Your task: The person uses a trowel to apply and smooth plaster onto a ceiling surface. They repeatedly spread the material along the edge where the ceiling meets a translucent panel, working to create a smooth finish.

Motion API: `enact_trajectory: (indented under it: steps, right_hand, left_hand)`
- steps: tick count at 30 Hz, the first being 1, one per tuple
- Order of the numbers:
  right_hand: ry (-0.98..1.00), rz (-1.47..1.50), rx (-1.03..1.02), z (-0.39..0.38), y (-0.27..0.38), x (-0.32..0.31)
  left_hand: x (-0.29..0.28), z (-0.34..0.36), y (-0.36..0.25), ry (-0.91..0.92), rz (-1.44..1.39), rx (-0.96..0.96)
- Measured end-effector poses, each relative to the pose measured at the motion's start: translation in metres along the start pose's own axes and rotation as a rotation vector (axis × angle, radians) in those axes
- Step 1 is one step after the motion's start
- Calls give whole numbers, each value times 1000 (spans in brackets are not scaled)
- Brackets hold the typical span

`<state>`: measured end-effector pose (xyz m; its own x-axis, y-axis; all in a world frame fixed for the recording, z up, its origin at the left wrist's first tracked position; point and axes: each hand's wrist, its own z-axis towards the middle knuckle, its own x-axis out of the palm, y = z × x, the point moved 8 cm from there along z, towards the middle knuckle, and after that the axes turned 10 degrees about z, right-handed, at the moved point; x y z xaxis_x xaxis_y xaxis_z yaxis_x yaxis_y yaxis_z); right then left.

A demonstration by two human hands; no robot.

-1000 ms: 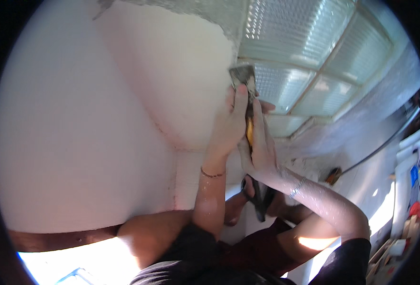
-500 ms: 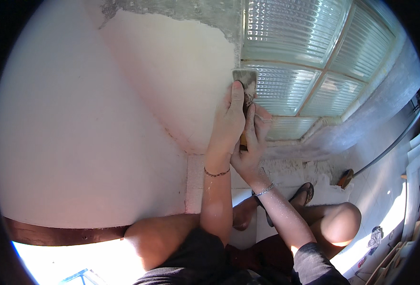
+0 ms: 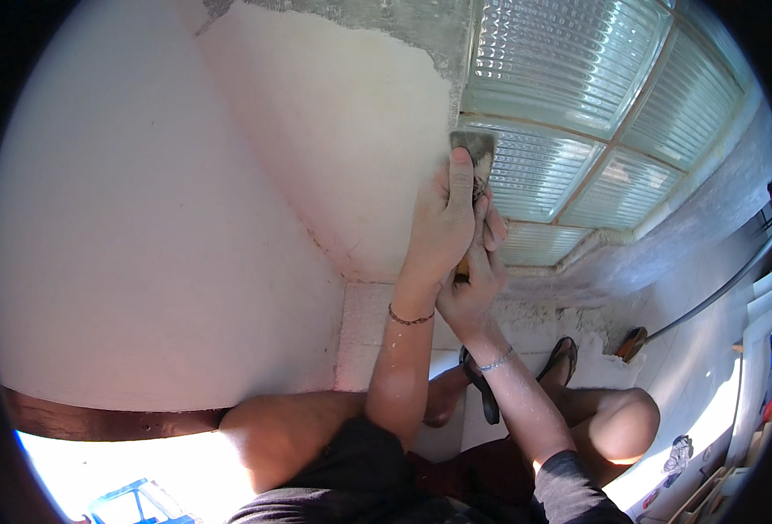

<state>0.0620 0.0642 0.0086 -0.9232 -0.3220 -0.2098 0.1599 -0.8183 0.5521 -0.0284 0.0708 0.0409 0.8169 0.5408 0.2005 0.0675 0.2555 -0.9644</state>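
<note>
Both hands are grasping one scraper, which is lying between them and pointing away from the body. Its long axis is running nearly in line with the forearms, the blade sitting just beyond the fingers and the handle reaching back toward the wrists. The left hand is holding nearer the blade, its thumb pressing flat along it; the right hand is closing round the handle lower down, partly hidden. Glass blocks are standing to the right of the blade, the white wall to its left; whether its edge is touching either, I cannot tell.
</note>
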Motion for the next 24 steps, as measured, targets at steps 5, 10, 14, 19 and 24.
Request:
enact_trajectory:
  steps: [5, 10, 14, 19, 24]
  right_hand:
    - [-11, -46, 38, 1, 4, -4]
    - [16, -62, 23, -1, 6, 0]
    - [-8, -97, -6, 1, 10, 0]
    - [-6, -72, 24, 0, 12, 0]
    - [-10, -11, 126, -4, 5, 5]
  left_hand:
    - [1, -1, -6, 5, 17, 4]
    - [1, -2, -8, 10, -12, 8]
    - [0, 0, -6, 4, -34, -36]
    - [-3, 0, -5, -10, 22, -14]
    - [-3, 0, -9, 7, 97, 58]
